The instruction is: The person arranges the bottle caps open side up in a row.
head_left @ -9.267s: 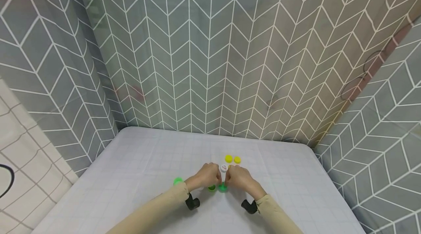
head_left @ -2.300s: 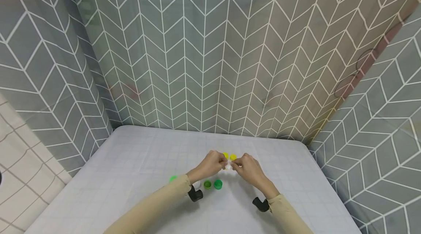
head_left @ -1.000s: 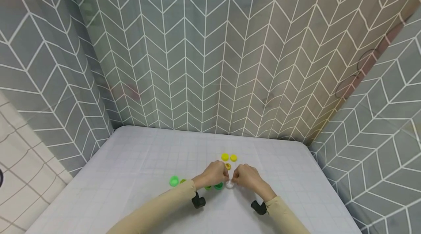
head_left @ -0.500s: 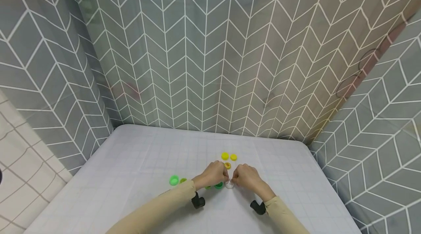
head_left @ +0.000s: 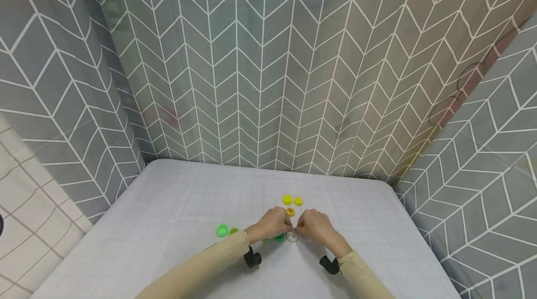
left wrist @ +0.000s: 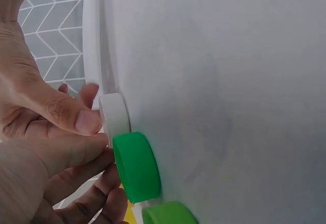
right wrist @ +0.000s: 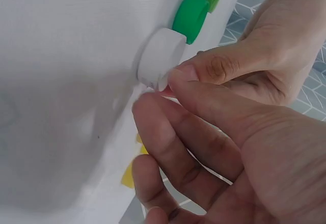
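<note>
A white bottle cap (head_left: 292,236) lies on the white tabletop, its hollow side facing up in the head view. My left hand (head_left: 272,222) and my right hand (head_left: 315,224) meet over it, fingertips at its upper rim. In the right wrist view, the right thumb and forefinger pinch the edge of the white cap (right wrist: 162,56). The left thumb lies against the same cap, with its fingers bent, in the left wrist view. Touching or nearly touching the white cap is a dark green cap (left wrist: 136,167), with a light green cap (left wrist: 169,214) beyond.
Behind the hands lie two yellow caps (head_left: 287,199) and an orange-yellow cap (head_left: 290,212) with a marking. Further left are a bright green cap (head_left: 222,230) and a yellow-green cap (head_left: 233,231), partly beside the left sleeve (head_left: 209,261). A patterned curtain (head_left: 260,79) encloses the table.
Both hands have gone from the dark green cap to the white cap, which came from near the yellow caps to beside the dark green one. Over the last second the hands barely move.
</note>
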Tool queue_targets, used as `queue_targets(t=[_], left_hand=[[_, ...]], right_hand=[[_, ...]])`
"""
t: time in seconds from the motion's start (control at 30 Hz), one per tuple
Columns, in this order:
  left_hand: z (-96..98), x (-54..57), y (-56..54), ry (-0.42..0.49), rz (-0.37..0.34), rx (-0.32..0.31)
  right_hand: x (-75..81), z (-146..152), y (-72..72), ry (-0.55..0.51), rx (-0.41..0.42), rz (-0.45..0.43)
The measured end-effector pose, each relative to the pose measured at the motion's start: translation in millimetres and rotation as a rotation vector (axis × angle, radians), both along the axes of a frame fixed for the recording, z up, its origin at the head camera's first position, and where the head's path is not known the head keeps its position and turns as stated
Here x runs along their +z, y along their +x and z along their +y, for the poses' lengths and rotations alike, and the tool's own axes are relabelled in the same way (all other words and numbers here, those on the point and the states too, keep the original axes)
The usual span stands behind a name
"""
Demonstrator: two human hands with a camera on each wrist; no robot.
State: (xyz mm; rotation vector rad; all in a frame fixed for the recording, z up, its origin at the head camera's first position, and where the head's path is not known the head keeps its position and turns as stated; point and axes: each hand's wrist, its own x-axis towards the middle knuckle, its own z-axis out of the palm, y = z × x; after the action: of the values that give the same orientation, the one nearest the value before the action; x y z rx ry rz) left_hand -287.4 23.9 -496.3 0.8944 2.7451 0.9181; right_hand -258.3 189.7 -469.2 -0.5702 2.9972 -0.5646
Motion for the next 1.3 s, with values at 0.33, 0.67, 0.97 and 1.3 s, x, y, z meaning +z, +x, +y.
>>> queue_targets(t=[0.33,0.67,0.97,1.3], left_hand=[[-3.7,8.3,-3.4,0.061,-0.011,0.007],[-9.3,21.1,-10.0,0.05,0.113,0.019],[-14.9,32.1,-22.0,0.112,0.148,0.057],[-15.7,33.0,-32.0,0.084,0.17,0.106]], right_hand=[[6.4,5.3,-2.6,-0.06,-0.008,0.072],[11.1,8.6,-7.2,-0.08,-0.055,0.198],[15.1,14.7,-13.2,-0.125,-0.118,0.259],[18.2,14.2,-27.3,-0.145,-0.111,0.268]])
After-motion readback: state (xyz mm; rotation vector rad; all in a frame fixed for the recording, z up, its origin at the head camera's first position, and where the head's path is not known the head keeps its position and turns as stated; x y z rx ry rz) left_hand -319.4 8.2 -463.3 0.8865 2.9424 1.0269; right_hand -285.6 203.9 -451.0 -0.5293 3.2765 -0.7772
